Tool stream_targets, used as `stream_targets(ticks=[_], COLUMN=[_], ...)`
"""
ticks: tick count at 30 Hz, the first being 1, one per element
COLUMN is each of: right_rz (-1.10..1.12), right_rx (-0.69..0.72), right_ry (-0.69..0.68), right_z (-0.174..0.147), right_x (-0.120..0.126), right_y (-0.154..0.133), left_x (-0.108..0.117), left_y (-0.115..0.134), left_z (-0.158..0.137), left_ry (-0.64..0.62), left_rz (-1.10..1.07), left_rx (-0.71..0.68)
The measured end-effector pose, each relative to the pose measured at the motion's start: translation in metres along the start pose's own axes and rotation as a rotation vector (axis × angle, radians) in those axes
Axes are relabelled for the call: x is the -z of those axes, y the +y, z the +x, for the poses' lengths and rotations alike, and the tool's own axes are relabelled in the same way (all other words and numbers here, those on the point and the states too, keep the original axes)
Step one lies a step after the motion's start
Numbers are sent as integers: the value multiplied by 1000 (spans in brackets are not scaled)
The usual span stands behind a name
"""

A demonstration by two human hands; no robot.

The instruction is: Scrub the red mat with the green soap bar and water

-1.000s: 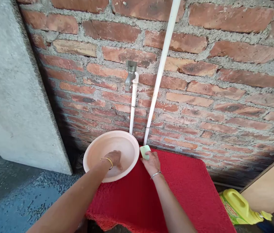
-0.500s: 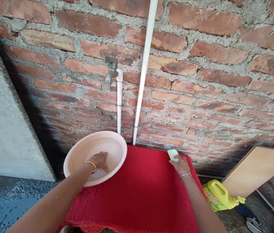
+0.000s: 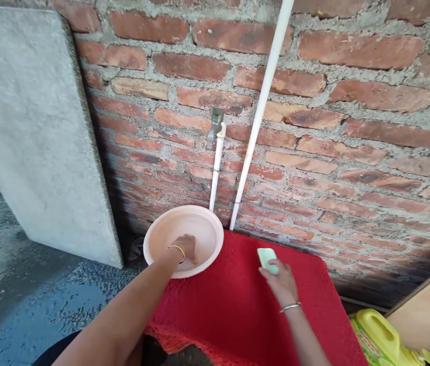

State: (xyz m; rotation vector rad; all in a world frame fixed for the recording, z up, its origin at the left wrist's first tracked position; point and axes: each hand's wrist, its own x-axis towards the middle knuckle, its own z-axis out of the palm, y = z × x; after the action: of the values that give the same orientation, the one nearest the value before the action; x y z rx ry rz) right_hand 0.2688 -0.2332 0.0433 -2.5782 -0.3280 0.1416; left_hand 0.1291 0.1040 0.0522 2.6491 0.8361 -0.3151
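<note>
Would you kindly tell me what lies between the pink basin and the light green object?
In the head view, a stretch of red cloth lies between the pink basin and the light green object held in the right hand.

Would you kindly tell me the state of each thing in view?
Basin: upright, left hand inside
Pale green bar: gripped by right hand
Red cloth: spread out
Tap: no stream visible
Grey slab: standing on edge
Floor: looks wet at left
Yellow jug: partly out of frame
</note>
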Motion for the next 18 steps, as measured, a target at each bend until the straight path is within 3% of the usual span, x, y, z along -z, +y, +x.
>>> stream_targets(ticks=[4,9,13,18], right_rz=[40,18,-55,-128], right_rx=[67,77,136,134], right_ry=[-115,-133,-142,-95], right_z=[-35,-48,-48,-40], right_x=[-46,-76,-83,-64], right_y=[-82,-135,-137,-89], left_x=[-2,-1,3,5], left_y=[0,-2,-2,1], left_z=[3,6,8,11], left_ry=[-54,-127,-181,-214], left_rz=[1,21,56,99], left_rx=[9,12,9,13])
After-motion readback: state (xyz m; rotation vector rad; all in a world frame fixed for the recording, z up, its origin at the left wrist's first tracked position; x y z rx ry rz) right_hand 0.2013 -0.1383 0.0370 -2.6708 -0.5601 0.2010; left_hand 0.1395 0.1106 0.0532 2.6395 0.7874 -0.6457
